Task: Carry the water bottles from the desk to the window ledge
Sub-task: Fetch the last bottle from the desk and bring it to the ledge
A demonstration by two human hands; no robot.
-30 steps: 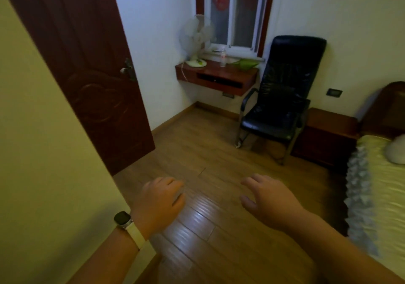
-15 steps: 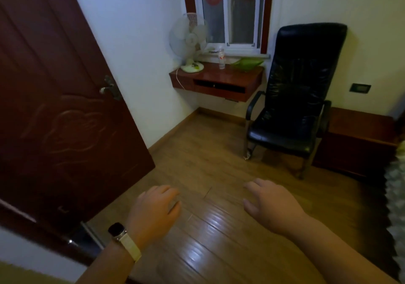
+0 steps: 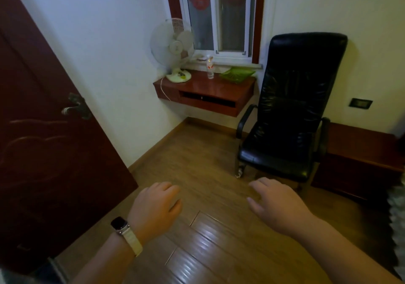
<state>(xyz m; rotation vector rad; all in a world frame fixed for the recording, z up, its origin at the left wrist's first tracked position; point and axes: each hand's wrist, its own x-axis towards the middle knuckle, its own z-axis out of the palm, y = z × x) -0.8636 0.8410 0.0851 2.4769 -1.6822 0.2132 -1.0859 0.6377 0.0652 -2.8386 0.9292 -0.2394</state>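
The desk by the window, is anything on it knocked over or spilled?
Nothing stands out. The water bottle stands upright on the desk, between the fan and the green tray. No spill shows.

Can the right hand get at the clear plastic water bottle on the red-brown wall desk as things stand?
Probably not yet: the right hand hangs empty over the floor, well short of the clear plastic water bottle on the red-brown wall desk. The floor between looks unobstructed.

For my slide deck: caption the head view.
Both empty hands, left hand and right hand, approach water bottle on desk.
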